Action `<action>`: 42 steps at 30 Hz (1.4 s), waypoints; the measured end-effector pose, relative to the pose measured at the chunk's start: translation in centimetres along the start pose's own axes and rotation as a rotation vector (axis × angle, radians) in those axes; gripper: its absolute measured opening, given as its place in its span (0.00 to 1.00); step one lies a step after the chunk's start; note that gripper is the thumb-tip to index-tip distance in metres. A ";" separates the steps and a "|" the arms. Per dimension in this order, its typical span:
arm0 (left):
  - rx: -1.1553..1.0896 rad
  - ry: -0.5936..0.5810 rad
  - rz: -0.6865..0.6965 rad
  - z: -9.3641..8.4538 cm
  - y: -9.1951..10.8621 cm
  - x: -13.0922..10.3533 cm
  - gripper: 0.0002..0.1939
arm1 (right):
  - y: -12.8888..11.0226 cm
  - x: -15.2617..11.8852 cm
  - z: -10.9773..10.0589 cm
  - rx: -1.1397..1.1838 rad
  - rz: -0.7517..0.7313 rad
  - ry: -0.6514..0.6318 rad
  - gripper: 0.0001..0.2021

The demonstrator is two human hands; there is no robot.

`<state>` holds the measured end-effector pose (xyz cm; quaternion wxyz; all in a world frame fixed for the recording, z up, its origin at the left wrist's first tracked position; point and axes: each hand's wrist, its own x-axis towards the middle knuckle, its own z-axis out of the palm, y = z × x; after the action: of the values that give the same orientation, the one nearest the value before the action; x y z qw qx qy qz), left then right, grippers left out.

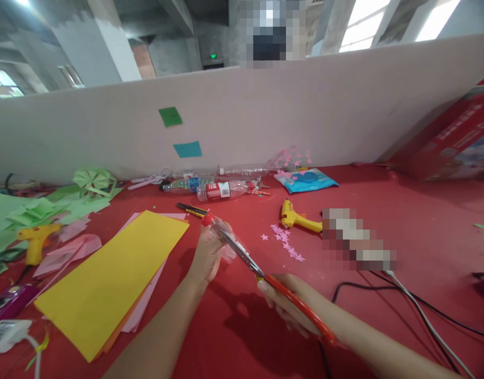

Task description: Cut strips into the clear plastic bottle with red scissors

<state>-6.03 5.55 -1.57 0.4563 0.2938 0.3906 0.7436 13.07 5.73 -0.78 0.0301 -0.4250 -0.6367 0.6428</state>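
My left hand [207, 256] is closed round a clear plastic bottle top [229, 253] with a red cap, held above the red table. In my right hand [287, 302] is a pair of scissors [300, 305] with red handles. Their metal blades point up and left and lie across the bottle top near its neck; whether they cut into the plastic I cannot tell. Pink paper stars [285, 239] are scattered just beyond my hands. A cutter knife [191, 209] with black and yellow parts lies behind my left hand.
Yellow paper sheets [115, 279] lie at left beside green paper folds [32, 210] and a yellow glue gun [37, 243]. Plastic bottles [220, 190] and a blue wipes packet [307, 181] line the white partition [242, 116]. Another glue gun [300, 221] and black cables [368, 287] are at right.
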 end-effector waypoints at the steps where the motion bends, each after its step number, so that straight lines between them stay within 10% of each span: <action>1: 0.000 0.000 0.003 0.0 0.0 0.0 0.21 | -0.2 -0.1 0.0 0.002 -0.001 0.007 0.25; 42: 0.175 -0.110 0.058 -1.3 -0.8 0.2 0.15 | 0.0 0.4 0.0 0.021 -0.014 0.007 0.23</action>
<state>-6.77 5.52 -2.88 0.4279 0.3843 0.4195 0.7024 12.80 5.96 -0.95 0.0414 -0.4226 -0.6328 0.6475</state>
